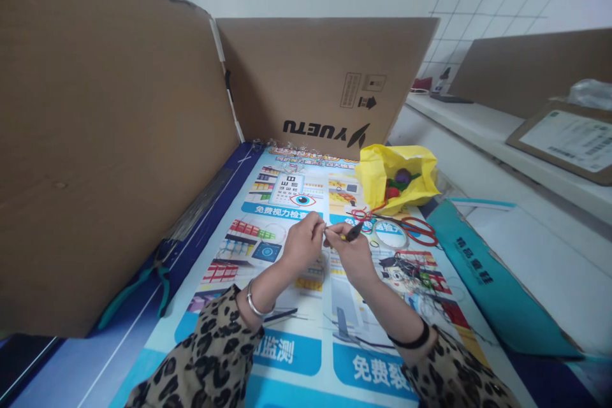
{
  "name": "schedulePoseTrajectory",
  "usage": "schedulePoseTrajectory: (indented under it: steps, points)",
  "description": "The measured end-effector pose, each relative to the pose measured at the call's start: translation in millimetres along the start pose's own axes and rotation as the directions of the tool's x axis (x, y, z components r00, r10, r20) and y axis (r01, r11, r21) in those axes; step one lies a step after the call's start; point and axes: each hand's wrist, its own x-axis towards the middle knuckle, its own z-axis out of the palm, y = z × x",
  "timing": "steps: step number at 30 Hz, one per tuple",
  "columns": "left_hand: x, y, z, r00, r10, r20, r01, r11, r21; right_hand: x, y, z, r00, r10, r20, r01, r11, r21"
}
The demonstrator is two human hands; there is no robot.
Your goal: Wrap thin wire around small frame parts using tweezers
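Bare left hand [303, 243] and bare right hand [354, 259], with matching leopard print farther back from the grip. Behind the left fingers, a left sleeve [205, 354] in tan fabric, scattered with irregular black blotches, some solid, others like broken rings around a browner centre. Between that sleeve and the grip, around the wrist, a smooth, shiny, silver-coloured bangle [252, 301]. Well behind the right fingers, a right sleeve [456, 375] in the same tan and black pattern. Just on the grip side of its edge, around the forearm, a plain, narrow black band [417, 340].
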Motion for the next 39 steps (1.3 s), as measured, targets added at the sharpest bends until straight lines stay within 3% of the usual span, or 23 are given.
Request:
schedulePoseTrajectory:
  steps: [5, 9, 17, 27, 31, 34, 39]
  points:
    - [7, -3, -4.8, 0.992, -0.072, 0.103, 0.097, 0.958, -0.268, 2, 0, -4, 0.997, 0.010, 0.074, -0.017, 0.995, 0.094]
    - [9, -5, -4.4, 0.969, -0.123, 0.212, 0.199, 0.902, -0.384, 4, 1, -4, 1.000, -0.006, -0.009, 0.006, 0.999, 0.038]
    - [3, -4, 4.5, 0.991, -0.074, 0.113, 0.100, 0.964, -0.245, 3, 9, 1, 0.990, 0.017, -0.138, -0.023, 0.999, -0.041]
    - [-3, -1, 11.6, 0.992, -0.106, 0.069, 0.117, 0.977, -0.177, 5, 15, 3, 0.981, -0.009, -0.192, -0.011, 0.994, -0.104]
    - [1, -3, 9.0, 0.992, -0.118, 0.032, 0.122, 0.965, -0.232, 5, 10, 5, 0.993, 0.006, -0.114, 0.001, 0.999, 0.053]
    - [5, -7, 6.0, 0.989, -0.149, -0.021, 0.136, 0.944, -0.302, 4, 5, 6, 0.996, 0.069, -0.054, -0.059, 0.983, 0.172]
    - [7, -11, 5.5, 0.983, -0.176, 0.043, 0.175, 0.866, -0.469, 1, 5, 4, 0.995, 0.092, -0.041, -0.085, 0.985, 0.151]
